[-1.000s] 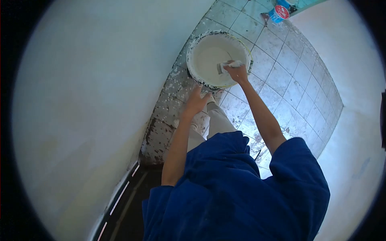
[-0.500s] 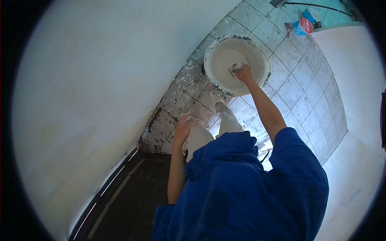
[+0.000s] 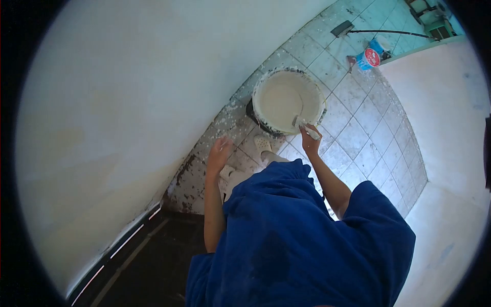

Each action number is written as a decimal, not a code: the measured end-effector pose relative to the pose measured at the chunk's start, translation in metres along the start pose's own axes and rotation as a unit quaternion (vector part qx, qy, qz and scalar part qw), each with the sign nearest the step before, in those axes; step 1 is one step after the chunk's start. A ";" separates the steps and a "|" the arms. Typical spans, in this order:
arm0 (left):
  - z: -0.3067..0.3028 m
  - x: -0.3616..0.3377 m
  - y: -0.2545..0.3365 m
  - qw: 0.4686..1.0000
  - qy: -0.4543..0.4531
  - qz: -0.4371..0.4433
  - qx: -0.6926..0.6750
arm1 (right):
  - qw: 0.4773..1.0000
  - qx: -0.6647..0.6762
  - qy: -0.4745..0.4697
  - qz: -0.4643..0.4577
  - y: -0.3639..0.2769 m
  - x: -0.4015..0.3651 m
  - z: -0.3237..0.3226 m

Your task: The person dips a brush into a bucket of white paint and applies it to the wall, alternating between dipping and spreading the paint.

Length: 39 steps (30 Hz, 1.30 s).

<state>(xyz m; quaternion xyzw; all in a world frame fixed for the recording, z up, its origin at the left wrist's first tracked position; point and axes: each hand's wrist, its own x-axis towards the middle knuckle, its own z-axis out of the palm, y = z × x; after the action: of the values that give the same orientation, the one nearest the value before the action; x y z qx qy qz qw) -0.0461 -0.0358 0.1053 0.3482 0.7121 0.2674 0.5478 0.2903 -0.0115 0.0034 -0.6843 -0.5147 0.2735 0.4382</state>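
A large round bucket (image 3: 260, 82) with a paint-spattered rim stands on the tiled floor, holding a pale, creamy liquid (image 3: 280, 102). At its lower right rim, my right hand (image 3: 310, 141) is closed around the light handle of a brush (image 3: 310, 132). The brush head points toward the bucket and overlaps the inside of its rim. My left hand (image 3: 220, 153) hangs over the floor near the wall, its fingers apart and slightly blurred, with nothing visible in it.
White walls (image 3: 128, 77) rise at left and right (image 3: 455, 112). Spattered tiles (image 3: 353, 138) lie between them. Blue tubs, one with a red label (image 3: 372, 58), and a long-handled broom (image 3: 342, 28) lie at upper right. My clogs (image 3: 262, 145) are below the bucket. A dark surface (image 3: 158, 261) lies lower left.
My right hand has drawn back from inside the bucket to its near rim with the brush. My left hand has lifted away from my leg toward the wall. The view has shifted.
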 end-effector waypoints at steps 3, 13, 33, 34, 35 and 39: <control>-0.007 -0.003 0.010 1.000 -0.002 -0.002 -0.007 | 1.000 -0.011 0.024 0.016 -0.025 0.005 -0.005; -0.044 -0.024 0.032 0.998 0.016 0.046 -0.032 | 0.937 0.264 -0.006 0.228 0.000 0.039 0.001; -0.212 -0.168 0.096 0.965 0.157 0.210 -0.015 | 0.735 0.573 -0.266 -0.243 -0.565 0.142 0.068; -0.221 -0.173 0.096 0.959 0.162 0.232 0.011 | 0.732 0.568 -0.265 -0.268 -0.589 0.140 0.065; -0.231 -0.179 0.099 0.952 0.166 0.254 0.050 | 0.735 0.554 -0.248 -0.304 -0.613 0.137 0.062; -0.276 -0.214 0.124 0.928 0.161 0.328 0.078 | 0.721 0.525 -0.193 -0.410 -0.702 0.126 0.046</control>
<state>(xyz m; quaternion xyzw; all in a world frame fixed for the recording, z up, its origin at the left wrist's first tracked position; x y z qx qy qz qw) -0.2542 -0.1280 0.3979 0.5566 0.6553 0.4277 0.2789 -0.0335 0.1821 0.6101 0.0004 -0.5922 0.4195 0.6880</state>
